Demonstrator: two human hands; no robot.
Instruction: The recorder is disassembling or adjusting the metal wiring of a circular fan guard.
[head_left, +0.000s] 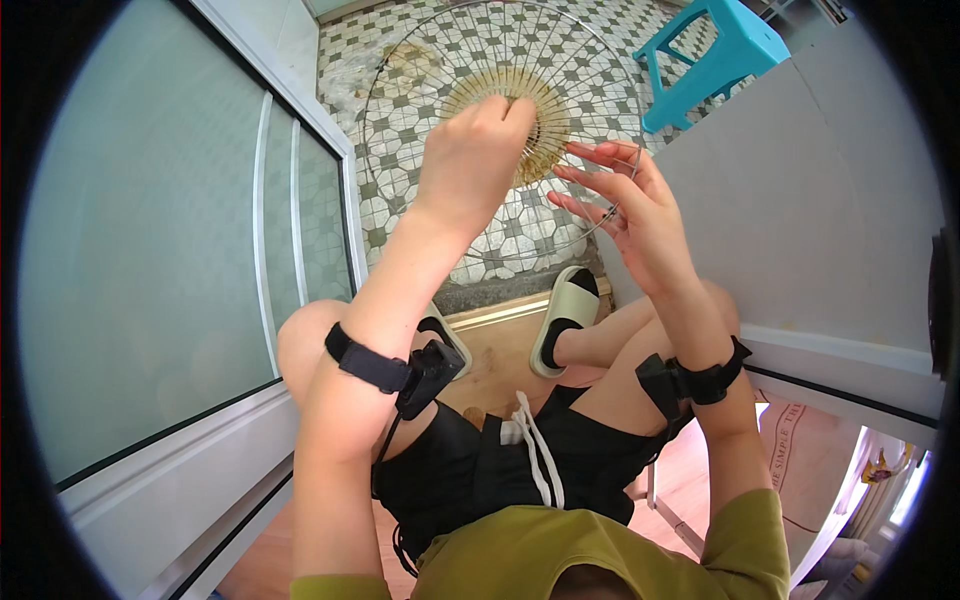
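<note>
A turquoise plastic stool (pixel 715 55) on patterned floor tiles (pixel 420 215) (green-and-white) — frosted glass door (pixel 150 260) alongside.

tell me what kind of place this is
Probably a home, at the doorway to a tiled balcony or washroom: patterned floor tiles, a sliding glass door and a blue plastic stool surround the fan grille.
</note>
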